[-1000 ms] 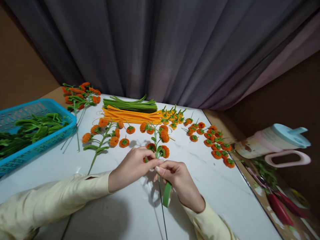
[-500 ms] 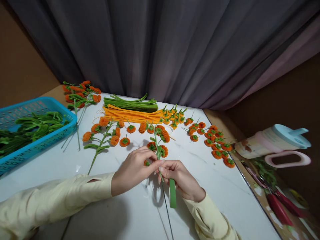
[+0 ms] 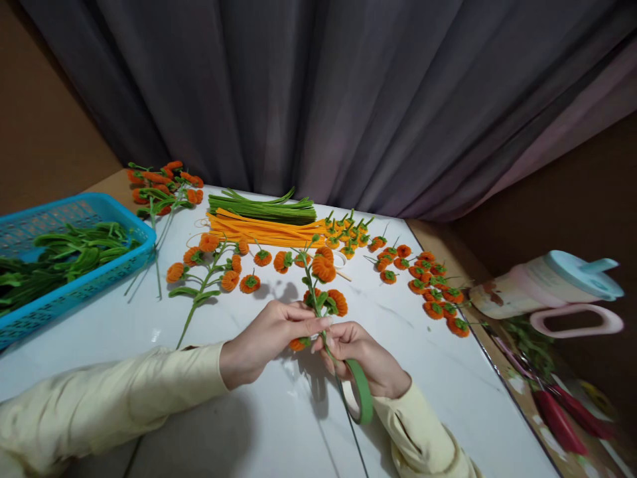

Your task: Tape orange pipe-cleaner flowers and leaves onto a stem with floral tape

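Between both hands stands a spray of orange pipe-cleaner flowers [image 3: 324,267] on a green stem, tilted slightly left, with a long dark wire running down toward me. My left hand [image 3: 271,337] pinches the stem just below the blooms. One orange flower hangs under its fingertips. Just lower, my right hand [image 3: 367,355] is closed at the stem, with a roll of green floral tape [image 3: 367,399] hanging beside its palm. The tape's strip at the fingertips is mostly hidden by the fingers.
A finished-looking flower stem [image 3: 200,290] lies left of my hands. Behind are green pipe cleaners [image 3: 263,207], orange strips [image 3: 263,229] and loose flower heads [image 3: 421,275]. A blue basket [image 3: 144,249] of green leaves stands left; a tumbler [image 3: 542,285] and red-handled pliers [image 3: 560,421] lie right.
The flower spray has turned and tilted left in my fingers. The tape roll has swung from edge-on to showing its ring, a little to the right.
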`<state>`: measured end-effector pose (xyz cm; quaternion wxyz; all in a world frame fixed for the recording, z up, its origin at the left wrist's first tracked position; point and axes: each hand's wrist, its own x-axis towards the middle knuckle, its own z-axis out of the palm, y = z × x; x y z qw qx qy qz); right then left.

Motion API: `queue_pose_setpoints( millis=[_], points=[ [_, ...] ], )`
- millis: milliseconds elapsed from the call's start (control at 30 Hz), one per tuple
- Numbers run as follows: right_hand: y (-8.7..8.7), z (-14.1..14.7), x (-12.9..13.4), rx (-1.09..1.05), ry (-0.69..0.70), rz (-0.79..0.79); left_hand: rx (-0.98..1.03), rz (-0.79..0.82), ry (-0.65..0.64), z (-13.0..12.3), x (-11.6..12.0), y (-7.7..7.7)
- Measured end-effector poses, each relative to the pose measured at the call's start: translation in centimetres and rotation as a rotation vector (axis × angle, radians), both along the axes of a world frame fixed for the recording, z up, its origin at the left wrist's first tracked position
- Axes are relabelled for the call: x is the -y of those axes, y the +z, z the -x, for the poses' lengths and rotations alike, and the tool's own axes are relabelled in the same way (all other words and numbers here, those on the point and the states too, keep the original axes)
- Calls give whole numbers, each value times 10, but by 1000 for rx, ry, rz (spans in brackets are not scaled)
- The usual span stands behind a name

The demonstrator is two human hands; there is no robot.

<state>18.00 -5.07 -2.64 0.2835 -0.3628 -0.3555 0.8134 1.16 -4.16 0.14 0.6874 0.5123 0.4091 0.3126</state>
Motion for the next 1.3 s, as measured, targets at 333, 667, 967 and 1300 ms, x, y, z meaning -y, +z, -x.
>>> queue_pose_setpoints(
  millis=[333, 667, 967, 1300],
  points=[
    [10, 5, 9, -67, 106, 8, 253, -28, -272, -2, -18, -6],
    [30, 10, 24, 580, -419, -443, -183, -469, 159, -2, -16, -1],
    [23, 20, 29, 763, -456, -638, 48, -8, 125, -9, -4, -1],
    [25, 21, 27, 520, -451, -353, 232, 190, 101, -8, 1, 3]
  ],
)
